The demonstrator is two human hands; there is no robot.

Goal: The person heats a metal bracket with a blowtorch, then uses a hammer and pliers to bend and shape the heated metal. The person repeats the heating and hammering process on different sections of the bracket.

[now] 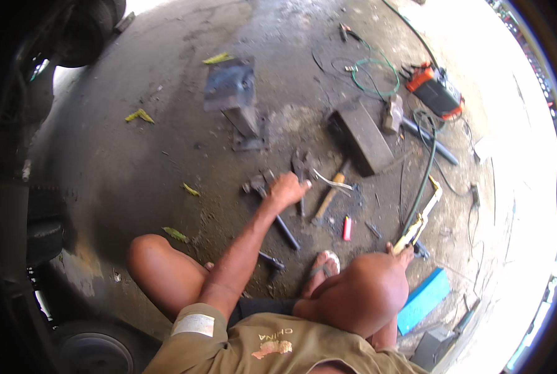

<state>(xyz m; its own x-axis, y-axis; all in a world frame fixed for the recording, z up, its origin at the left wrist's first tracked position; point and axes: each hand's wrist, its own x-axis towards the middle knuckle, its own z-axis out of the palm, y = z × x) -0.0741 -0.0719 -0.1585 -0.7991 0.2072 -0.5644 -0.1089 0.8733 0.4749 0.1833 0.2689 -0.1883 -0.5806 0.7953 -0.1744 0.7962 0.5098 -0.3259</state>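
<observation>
My left hand (pixel 287 189) is curled, knuckles up, low over the floor between a hammer (pixel 283 230) with a dark handle and a pair of dark pliers-like tongs (pixel 302 163). Its thumb lies across the tongs; what its fingers hold underneath is hidden. Beside the thumb are thin pale rods (pixel 332 181). My right hand (pixel 403 254), partly covered by my knee, grips the lower end of a welding electrode holder (pixel 420 219) wrapped in yellow and white, which a green cable runs beside. A wooden-handled hammer (pixel 329 196) and a pink lighter-like piece (pixel 347 228) lie between my hands.
A bent steel bracket (pixel 246 121) with plates stands ahead. Right of it are a steel block (pixel 364 140), a sledgehammer (pixel 393 115) and an orange-black welding machine (pixel 435 91) with trailing cables. A blue box (pixel 423 302) lies by my right knee; vehicle wheels (pixel 82 34) stand left.
</observation>
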